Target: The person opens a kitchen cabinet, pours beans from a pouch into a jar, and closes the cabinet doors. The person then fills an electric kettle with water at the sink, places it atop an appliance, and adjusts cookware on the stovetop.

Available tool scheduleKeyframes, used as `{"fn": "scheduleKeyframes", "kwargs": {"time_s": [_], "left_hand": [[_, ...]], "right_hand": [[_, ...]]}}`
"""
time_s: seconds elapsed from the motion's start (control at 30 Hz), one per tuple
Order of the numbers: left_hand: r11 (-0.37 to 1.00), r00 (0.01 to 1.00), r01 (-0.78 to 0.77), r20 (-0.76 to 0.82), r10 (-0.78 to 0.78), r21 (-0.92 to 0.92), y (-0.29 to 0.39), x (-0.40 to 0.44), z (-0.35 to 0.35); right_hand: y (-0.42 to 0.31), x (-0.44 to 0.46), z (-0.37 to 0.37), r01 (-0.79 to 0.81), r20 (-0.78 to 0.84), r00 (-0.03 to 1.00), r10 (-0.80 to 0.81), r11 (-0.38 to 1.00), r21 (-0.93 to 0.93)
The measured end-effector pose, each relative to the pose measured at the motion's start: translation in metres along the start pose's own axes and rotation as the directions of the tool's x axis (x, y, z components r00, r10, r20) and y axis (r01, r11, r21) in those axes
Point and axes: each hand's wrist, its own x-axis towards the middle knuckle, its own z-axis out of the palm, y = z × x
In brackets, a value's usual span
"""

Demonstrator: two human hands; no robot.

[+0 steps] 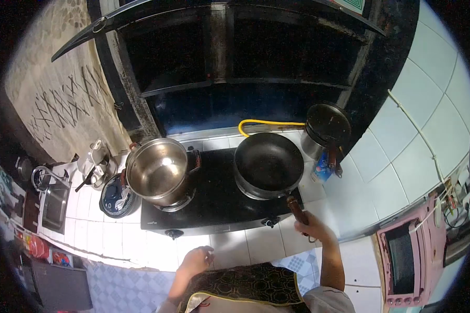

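A deep dark frying pan [269, 164] sits on the right burner of the black gas stove [211, 182]. My right hand [317, 227] is closed round the pan's brown handle [296, 211], which points toward me and to the right. Over the counter's front edge hovers my left hand [196, 262], its fingers loosely bent and slightly apart, with nothing seen in it. On the left burner stands a shiny steel pot [157, 169] with dark side handles and no lid; its inside looks bare.
Behind the pan runs a yellow hose [271, 122]. At the back right are a dark-topped steel pot [326, 128] and a blue packet [322, 168]. A blue-patterned round appliance [119, 197] stands left, a sink [54, 208] beyond it. A pink oven [410, 255] is far right.
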Motion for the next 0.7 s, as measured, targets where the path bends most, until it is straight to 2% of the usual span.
{"fn": "scheduleKeyframes", "kwargs": {"time_s": [0.03,0.07,0.1,0.13,0.17,0.2,0.27,0.3,0.37,0.43,0.5,0.53,0.6,0.63,0.67,0.7], "left_hand": [[1.0,1.0,0.0,0.007,0.0,0.019,-0.005,0.001,0.003],[0.999,1.0,0.0,0.014,0.0,0.038,-0.01,0.002,0.005],[0.999,1.0,0.004,0.01,-0.005,0.037,-0.012,0.001,0.006],[0.999,0.999,-0.039,-0.025,0.04,0.034,-0.013,0.002,0.006],[0.996,0.995,-0.081,-0.059,0.083,0.033,-0.015,0.003,0.006],[0.996,0.995,-0.076,-0.062,0.079,0.037,-0.009,0.004,0.001],[0.999,0.999,0.007,-0.035,-0.006,0.038,0.001,0.006,-0.009],[0.999,0.999,0.011,-0.036,-0.01,0.044,0.0,0.008,-0.009],[0.998,0.995,-0.046,-0.088,0.05,0.038,-0.004,0.013,-0.009],[0.999,0.995,-0.033,-0.095,0.036,0.04,-0.004,0.014,-0.015],[0.999,0.995,-0.023,-0.095,0.026,0.033,-0.002,0.014,-0.017],[0.999,0.995,0.007,-0.097,-0.002,0.044,0.001,0.014,-0.019],[0.998,0.995,0.033,-0.097,-0.028,0.051,0.001,0.017,-0.021],[0.998,0.994,0.028,-0.109,-0.021,0.057,0.001,0.018,-0.02],[0.998,0.993,0.026,-0.117,-0.019,0.062,0.0,0.018,-0.018],[0.998,0.992,0.044,-0.116,-0.039,0.04,0.0,0.017,-0.016]], "right_hand": [[0.003,0.003,0.002,0.085,0.031,0.995,-0.096,0.965,0.25],[0.006,0.002,0.003,0.087,0.036,0.994,-0.099,0.965,0.248],[-0.004,-0.005,0.007,0.07,0.063,0.991,-0.118,0.857,0.511],[-0.01,-0.007,0.009,0.038,0.082,0.986,-0.144,0.679,0.733],[-0.004,0.002,0.01,-0.053,0.155,0.982,-0.11,0.624,0.78],[-0.005,0.008,0.012,-0.054,0.159,0.981,-0.115,0.622,0.781],[-0.009,0.019,0.02,-0.156,0.235,0.971,-0.047,0.62,0.769],[0.007,0.034,0.024,-0.219,0.3,0.949,-0.093,0.492,0.843],[0.013,0.043,0.028,-0.193,0.322,0.934,-0.157,0.538,0.821],[0.009,0.047,0.025,-0.162,0.343,0.915,-0.214,0.583,0.796],[0.003,0.05,0.011,-0.24,0.375,0.858,-0.351,0.371,0.897],[0.004,0.053,0.006,-0.239,0.373,0.86,-0.348,0.37,0.898],[0.003,0.063,-0.004,-0.301,0.357,0.824,-0.44,0.194,0.934],[-0.025,0.047,-0.011,-0.238,0.318,0.873,-0.368,0.246,0.939],[-0.033,0.042,-0.016,-0.243,0.322,0.875,-0.361,0.247,0.938],[-0.037,0.039,-0.019,-0.195,0.26,0.872,-0.414,0.194,0.961]]}}
